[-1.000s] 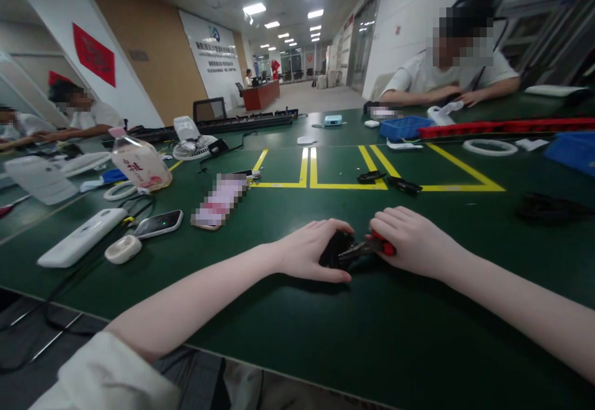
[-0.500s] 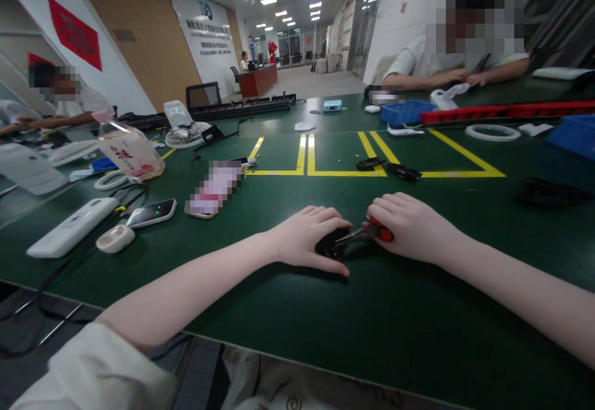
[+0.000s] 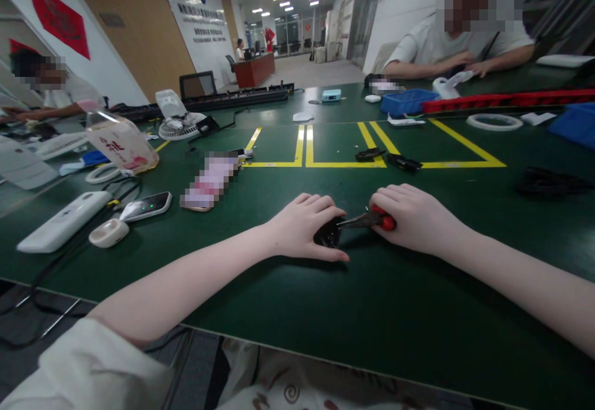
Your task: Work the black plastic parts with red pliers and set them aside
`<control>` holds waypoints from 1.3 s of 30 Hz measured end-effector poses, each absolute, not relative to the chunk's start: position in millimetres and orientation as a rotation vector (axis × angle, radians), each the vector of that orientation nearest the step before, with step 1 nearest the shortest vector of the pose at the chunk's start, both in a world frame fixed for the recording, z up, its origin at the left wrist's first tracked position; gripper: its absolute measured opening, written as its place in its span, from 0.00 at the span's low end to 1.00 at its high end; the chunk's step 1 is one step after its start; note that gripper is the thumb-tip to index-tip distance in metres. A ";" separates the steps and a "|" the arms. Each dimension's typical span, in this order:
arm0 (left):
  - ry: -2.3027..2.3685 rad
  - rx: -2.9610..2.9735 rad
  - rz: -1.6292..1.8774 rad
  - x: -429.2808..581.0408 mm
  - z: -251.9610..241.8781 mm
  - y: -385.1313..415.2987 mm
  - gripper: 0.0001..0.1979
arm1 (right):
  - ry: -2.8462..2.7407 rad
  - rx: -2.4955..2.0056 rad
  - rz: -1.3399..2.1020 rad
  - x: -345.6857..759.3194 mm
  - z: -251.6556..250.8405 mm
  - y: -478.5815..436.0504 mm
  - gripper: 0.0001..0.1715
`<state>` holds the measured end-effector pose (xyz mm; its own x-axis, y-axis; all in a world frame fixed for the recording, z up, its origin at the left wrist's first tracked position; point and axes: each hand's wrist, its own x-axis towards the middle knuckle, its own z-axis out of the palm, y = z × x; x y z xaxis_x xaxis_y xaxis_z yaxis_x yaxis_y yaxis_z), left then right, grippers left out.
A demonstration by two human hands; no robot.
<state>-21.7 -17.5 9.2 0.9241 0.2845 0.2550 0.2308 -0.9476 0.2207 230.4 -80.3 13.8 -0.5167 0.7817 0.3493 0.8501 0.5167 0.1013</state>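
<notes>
The black part (image 3: 328,234) was near the middle of the green table (image 3: 334,323), a small dark lump whose long axis I couldn't make out, since fingers covered some of it. To its right were the red-handled pliers (image 3: 367,219), their long axis running nearly crosswise, the nose pointing left at the part and the handles to the right. The tips reached the part's upper right edge; whether they bit on it, I couldn't tell.

The left hand (image 3: 302,227) grasped the part, fingers curved over its far side and thumb stretched along the near side, with a fairly wide gap between them. The right hand (image 3: 411,216) was clenched round the pliers' handles, a bit of red showing past the fingers.

Off to the left lay a long white case (image 3: 65,222) and a cream rounded case (image 3: 109,233), with a bottle (image 3: 123,140) behind them. Then came a dark-screened device (image 3: 146,206), a white fan (image 3: 177,126) farther back, and a phone (image 3: 209,183) lying slantwise. Beyond the hands ran yellow tape (image 3: 274,164), and two black pieces (image 3: 404,162) lay across it. Farther right were a blue tray (image 3: 404,103), a co-worker (image 3: 432,47) leaning on the table, a white ring (image 3: 494,128) and a dark bundle (image 3: 553,182)
</notes>
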 end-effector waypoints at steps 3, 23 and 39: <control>0.456 2.912 0.427 -21.5 8.9 -19.7 0.39 | -2.490 -1.400 -0.362 230.7 13.4 -82.7 0.04; 0.323 3.086 0.302 -29.1 12.0 -12.0 0.39 | -2.506 -1.358 -0.487 224.8 21.3 -97.9 0.12; 0.342 3.230 0.388 -27.1 9.4 -17.3 0.39 | -2.551 -1.358 -0.457 220.2 20.4 -99.0 0.09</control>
